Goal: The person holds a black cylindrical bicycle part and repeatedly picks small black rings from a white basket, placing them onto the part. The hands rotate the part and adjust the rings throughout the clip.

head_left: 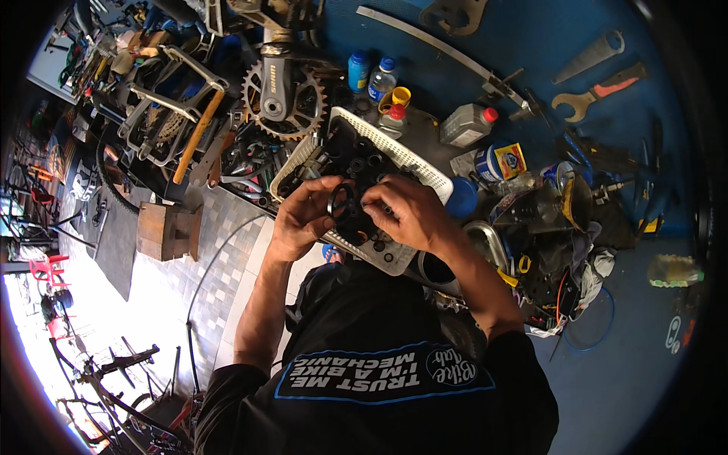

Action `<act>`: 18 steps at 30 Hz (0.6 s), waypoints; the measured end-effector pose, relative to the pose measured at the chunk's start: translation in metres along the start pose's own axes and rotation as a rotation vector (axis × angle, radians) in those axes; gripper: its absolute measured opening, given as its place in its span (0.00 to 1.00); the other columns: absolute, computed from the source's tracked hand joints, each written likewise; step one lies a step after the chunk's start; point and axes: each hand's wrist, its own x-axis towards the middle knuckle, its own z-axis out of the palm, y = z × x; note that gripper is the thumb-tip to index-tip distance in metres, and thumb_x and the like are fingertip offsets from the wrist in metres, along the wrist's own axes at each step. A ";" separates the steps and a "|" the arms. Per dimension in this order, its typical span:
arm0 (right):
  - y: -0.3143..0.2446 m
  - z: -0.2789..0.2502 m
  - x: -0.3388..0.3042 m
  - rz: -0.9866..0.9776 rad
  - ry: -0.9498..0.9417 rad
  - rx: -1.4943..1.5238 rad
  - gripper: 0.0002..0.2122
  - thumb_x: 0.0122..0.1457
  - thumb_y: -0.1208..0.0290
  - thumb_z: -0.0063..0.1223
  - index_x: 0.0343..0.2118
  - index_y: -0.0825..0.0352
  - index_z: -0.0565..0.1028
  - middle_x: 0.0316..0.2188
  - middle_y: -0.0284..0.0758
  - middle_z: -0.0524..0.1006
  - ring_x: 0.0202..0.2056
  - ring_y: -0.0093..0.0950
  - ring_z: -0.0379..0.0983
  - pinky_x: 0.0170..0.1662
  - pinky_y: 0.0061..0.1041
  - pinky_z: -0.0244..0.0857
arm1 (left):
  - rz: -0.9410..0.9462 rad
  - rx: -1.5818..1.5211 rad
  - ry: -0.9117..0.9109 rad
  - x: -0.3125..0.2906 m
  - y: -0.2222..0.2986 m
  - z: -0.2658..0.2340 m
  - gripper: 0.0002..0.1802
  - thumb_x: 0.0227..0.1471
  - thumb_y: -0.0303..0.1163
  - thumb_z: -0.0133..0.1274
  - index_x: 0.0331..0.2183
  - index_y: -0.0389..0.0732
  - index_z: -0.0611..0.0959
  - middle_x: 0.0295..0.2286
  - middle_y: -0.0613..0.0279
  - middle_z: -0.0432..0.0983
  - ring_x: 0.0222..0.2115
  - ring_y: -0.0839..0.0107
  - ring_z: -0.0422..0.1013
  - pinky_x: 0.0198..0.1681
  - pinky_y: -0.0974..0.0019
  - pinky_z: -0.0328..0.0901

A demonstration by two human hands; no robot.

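My left hand [300,218] is closed on a dark ring [331,200], held upright by its edge between thumb and fingers. Close to its right, my right hand [409,211] has thumb and fingertips pinched together; whatever is between them is too small to make out. Both hands are above a white plastic basket [429,176] with perforated walls. Inside the basket lie several small dark round parts [371,161], partly hidden by my hands.
A crankset with a toothed chainring [274,106] stands beyond the basket. Bottles [383,80] and a grey jug with a red cap [468,124] are at the back right. Wrenches [599,92] hang on the blue wall. A wooden box [165,230] stands at left.
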 end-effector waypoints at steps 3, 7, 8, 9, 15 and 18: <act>-0.010 -0.010 0.009 -0.194 -0.054 -0.160 0.07 0.61 0.68 0.64 0.40 0.62 0.79 0.36 0.31 0.78 0.39 0.32 0.79 0.40 0.33 0.76 | 0.018 -0.017 -0.111 0.013 0.006 0.005 0.36 0.55 0.17 0.61 0.64 0.34 0.70 0.63 0.48 0.68 0.65 0.59 0.65 0.70 0.52 0.60; -0.013 -0.025 0.012 -0.225 -0.148 -0.273 0.08 0.65 0.66 0.60 0.43 0.62 0.81 0.41 0.32 0.76 0.42 0.32 0.78 0.41 0.34 0.77 | 0.013 -0.003 -0.168 0.025 0.012 0.013 0.36 0.54 0.16 0.61 0.64 0.32 0.70 0.63 0.47 0.68 0.65 0.58 0.64 0.70 0.50 0.60; -0.015 -0.028 0.012 -0.226 -0.148 -0.272 0.08 0.65 0.66 0.59 0.43 0.62 0.81 0.41 0.32 0.76 0.42 0.31 0.78 0.41 0.34 0.77 | 0.009 0.006 -0.173 0.026 0.013 0.015 0.36 0.54 0.16 0.61 0.64 0.32 0.70 0.63 0.47 0.68 0.65 0.57 0.64 0.70 0.50 0.60; -0.016 -0.032 0.013 -0.227 -0.148 -0.271 0.08 0.65 0.66 0.59 0.43 0.62 0.82 0.42 0.32 0.76 0.42 0.31 0.78 0.41 0.34 0.77 | 0.016 0.009 -0.181 0.028 0.014 0.016 0.36 0.54 0.16 0.61 0.63 0.32 0.70 0.63 0.47 0.67 0.66 0.57 0.64 0.70 0.50 0.60; -0.022 -0.040 0.014 -0.270 -0.057 -0.218 0.07 0.63 0.69 0.59 0.41 0.62 0.83 0.41 0.31 0.76 0.40 0.31 0.79 0.39 0.33 0.77 | 0.049 -0.003 -0.203 0.034 0.015 0.020 0.37 0.53 0.17 0.62 0.64 0.31 0.70 0.63 0.47 0.68 0.66 0.57 0.64 0.69 0.51 0.61; -0.020 -0.038 0.012 -0.286 -0.010 -0.196 0.08 0.60 0.71 0.61 0.41 0.62 0.84 0.39 0.30 0.76 0.37 0.30 0.79 0.37 0.33 0.77 | 0.040 -0.044 -0.197 0.036 0.017 0.024 0.37 0.53 0.18 0.63 0.63 0.32 0.70 0.63 0.47 0.68 0.65 0.58 0.65 0.68 0.52 0.62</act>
